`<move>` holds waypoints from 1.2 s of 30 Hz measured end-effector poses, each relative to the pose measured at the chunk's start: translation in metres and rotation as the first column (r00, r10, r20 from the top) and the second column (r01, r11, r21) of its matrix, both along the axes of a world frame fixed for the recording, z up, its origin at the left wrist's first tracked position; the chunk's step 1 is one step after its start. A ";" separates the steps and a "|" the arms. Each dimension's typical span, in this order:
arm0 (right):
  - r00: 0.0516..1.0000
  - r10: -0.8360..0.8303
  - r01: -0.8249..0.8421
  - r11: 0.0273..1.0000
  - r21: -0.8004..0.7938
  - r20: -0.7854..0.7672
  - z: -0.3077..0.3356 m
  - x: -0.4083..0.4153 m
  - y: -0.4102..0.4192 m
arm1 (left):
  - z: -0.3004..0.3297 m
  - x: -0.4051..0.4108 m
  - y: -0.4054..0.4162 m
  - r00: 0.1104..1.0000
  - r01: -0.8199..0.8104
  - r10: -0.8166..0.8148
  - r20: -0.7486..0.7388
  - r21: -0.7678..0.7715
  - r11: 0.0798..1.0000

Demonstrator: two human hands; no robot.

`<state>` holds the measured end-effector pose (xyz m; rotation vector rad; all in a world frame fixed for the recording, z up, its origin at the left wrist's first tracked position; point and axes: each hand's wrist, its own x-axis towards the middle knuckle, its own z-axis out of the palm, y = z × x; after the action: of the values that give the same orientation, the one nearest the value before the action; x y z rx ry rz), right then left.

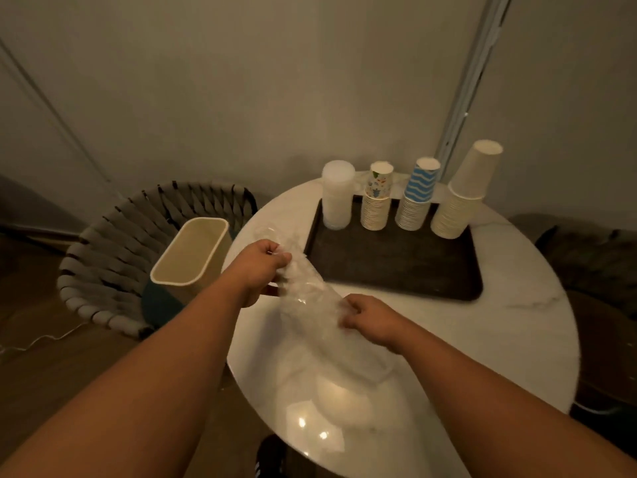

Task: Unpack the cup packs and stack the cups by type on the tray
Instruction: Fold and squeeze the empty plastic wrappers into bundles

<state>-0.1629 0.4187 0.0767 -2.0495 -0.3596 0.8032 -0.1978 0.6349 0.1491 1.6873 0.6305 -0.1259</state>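
Both hands, left (256, 267) and right (367, 315), pinch the flimsy, slippery clear plastic wrapper (306, 298) in curled fingers; best gripped bunched.

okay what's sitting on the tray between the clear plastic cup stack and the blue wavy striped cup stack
In the head view, one stack of small paper cups with a colourful printed pattern on its top cup stands between the clear plastic stack and the blue-and-white wavy-striped stack, on the dark rectangular tray.

A tray (396, 270) lies on the far half of a table (499, 339). Four cup stacks (410, 201) stand in a row along the tray's far edge. Nearer, both hands hold a wrapper (310, 305) over the table. Left of the table, a bin (193, 253) sits on a chair (103, 253).
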 end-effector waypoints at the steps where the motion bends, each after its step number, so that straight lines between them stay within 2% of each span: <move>1: 1.000 0.002 0.000 0.999 -0.047 0.030 0.003 0.001 -0.019 | -0.008 -0.004 -0.014 0.999 -0.041 0.041 -0.033 -0.013 0.999; 5: 0.981 0.134 -0.079 0.935 -0.346 0.139 0.003 0.003 -0.074 | -0.047 -0.024 -0.060 0.984 -0.115 0.107 -0.144 -0.050 0.992; 9: 0.962 0.188 -0.055 0.841 -0.538 0.197 -0.021 -0.015 -0.097 | -0.089 -0.036 -0.085 0.978 -0.117 0.109 -0.181 -0.037 0.992; 11: 0.931 0.190 0.024 0.820 -0.572 0.311 -0.037 -0.032 -0.102 | -0.101 -0.040 -0.090 0.981 -0.062 0.076 -0.180 0.086 0.994; 12: 0.908 0.192 0.056 0.827 -0.560 0.374 -0.043 -0.041 -0.103 | -0.107 -0.043 -0.091 0.987 -0.010 0.051 -0.152 0.260 0.965; 13: 0.880 0.213 0.062 0.834 -0.548 0.424 -0.050 -0.052 -0.101 | -0.114 -0.048 -0.094 0.997 0.021 0.019 -0.080 0.468 0.883; 14: 0.856 0.239 0.050 0.845 -0.533 0.459 -0.055 -0.062 -0.098 | -0.119 -0.054 -0.098 0.997 0.011 -0.058 0.052 0.642 0.767; 15: 0.834 0.267 0.028 0.854 -0.519 0.483 -0.058 -0.071 -0.093 | -0.124 -0.059 -0.105 0.962 0.006 -0.209 0.177 0.748 0.663; 16: 0.818 0.300 -0.007 0.857 -0.515 0.490 -0.064 -0.078 -0.087 | -0.131 -0.062 -0.111 0.889 0.042 -0.397 0.227 0.823 0.566; 17: 0.807 0.342 -0.048 0.850 -0.525 0.481 -0.072 -0.083 -0.083 | -0.137 -0.063 -0.119 0.790 0.119 -0.582 0.194 0.882 0.456; 18: 0.804 0.378 -0.087 0.838 -0.539 0.458 -0.081 -0.087 -0.079 | -0.150 -0.064 -0.123 0.689 0.250 -0.720 0.080 0.907 0.340; 19: 0.810 0.400 -0.117 0.827 -0.550 0.429 -0.090 -0.090 -0.079 | -0.157 -0.065 -0.126 0.608 0.374 -0.792 -0.049 0.898 0.232; 21: 0.813 0.432 -0.144 0.799 -0.584 0.391 -0.106 -0.093 -0.085 | -0.171 -0.064 -0.121 0.518 0.548 -0.817 -0.253 0.832 0.090; 23: 0.804 0.447 -0.133 0.779 -0.613 0.393 -0.117 -0.093 -0.096 | -0.183 -0.064 -0.106 0.481 0.592 -0.806 -0.344 0.806 0.009; 27: 0.832 0.375 -0.108 0.833 -0.543 0.409 -0.116 -0.090 -0.118 | -0.189 -0.067 -0.084 0.449 0.528 -0.819 -0.356 0.846 -0.079; 29: 0.800 0.331 -0.058 0.873 -0.484 0.501 -0.115 -0.091 -0.126 | -0.188 -0.065 -0.082 0.385 0.437 -0.864 -0.324 0.889 -0.138; 31: 0.761 0.255 0.007 0.916 -0.401 0.596 -0.116 -0.090 -0.131 | -0.181 -0.060 -0.085 0.341 0.409 -0.890 -0.302 0.900 -0.149; 33: 0.748 0.167 0.081 0.937 -0.339 0.642 -0.111 -0.086 -0.128 | -0.171 -0.053 -0.090 0.407 0.425 -0.864 -0.298 0.899 -0.109; 36: 0.798 0.007 0.264 0.894 -0.361 0.602 -0.100 -0.071 -0.122 | -0.152 -0.037 -0.103 0.550 0.504 -0.790 -0.272 0.862 0.054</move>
<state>-0.2343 0.2970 -0.0229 -2.7014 -0.3949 0.1220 -0.2350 0.5320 -0.0029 2.9238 -0.5850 -0.2305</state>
